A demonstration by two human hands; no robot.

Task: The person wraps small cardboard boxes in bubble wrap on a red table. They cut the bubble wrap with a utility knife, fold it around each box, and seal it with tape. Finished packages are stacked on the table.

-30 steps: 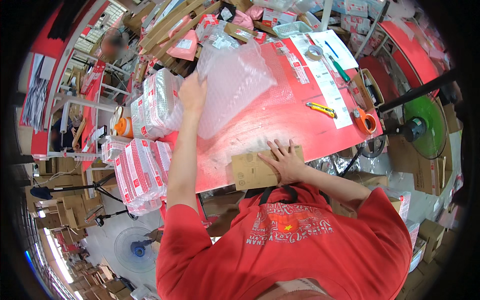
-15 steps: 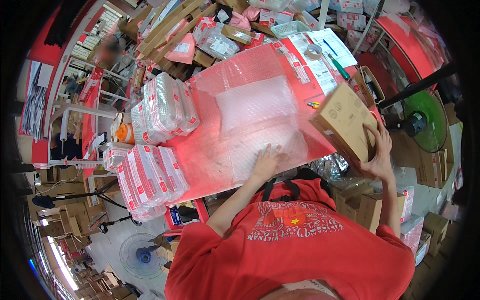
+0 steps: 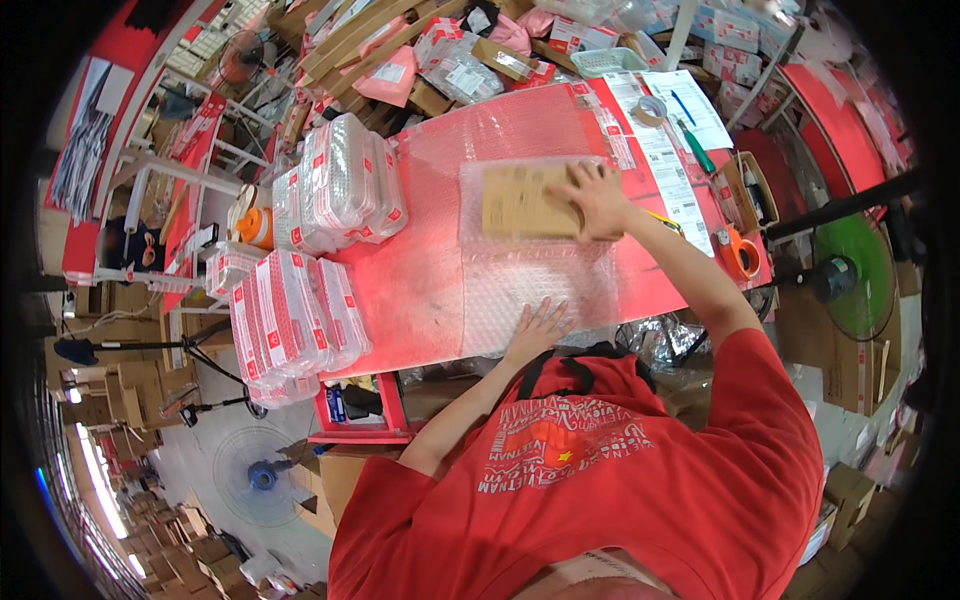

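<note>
A flat brown cardboard box (image 3: pixel 520 203) lies on a sheet of bubble wrap (image 3: pixel 500 290) spread over the red table. My right hand (image 3: pixel 598 203) grips the box's right end, its fingers reaching over the top face. Nearer to me, my left hand (image 3: pixel 540 328) rests flat on the wrap with fingers spread, holding nothing. The wrap's lower part drapes close to the table's front edge. What lies under the right palm is hidden.
Wrapped parcels (image 3: pixel 340 190) are stacked at the left of the red table (image 3: pixel 400 315), with a nearer stack (image 3: pixel 290 320) at its edge. On the right are printed sheets (image 3: pixel 665 165), a tape roll (image 3: pixel 650 111), a green-handled tool (image 3: pixel 697 150) and an orange tape dispenser (image 3: pixel 740 254).
My right hand has carried the cardboard box leftward from the table's right side and laid it on the bubble wrap. The orange dispenser now shows. My left hand stays on the wrap.
</note>
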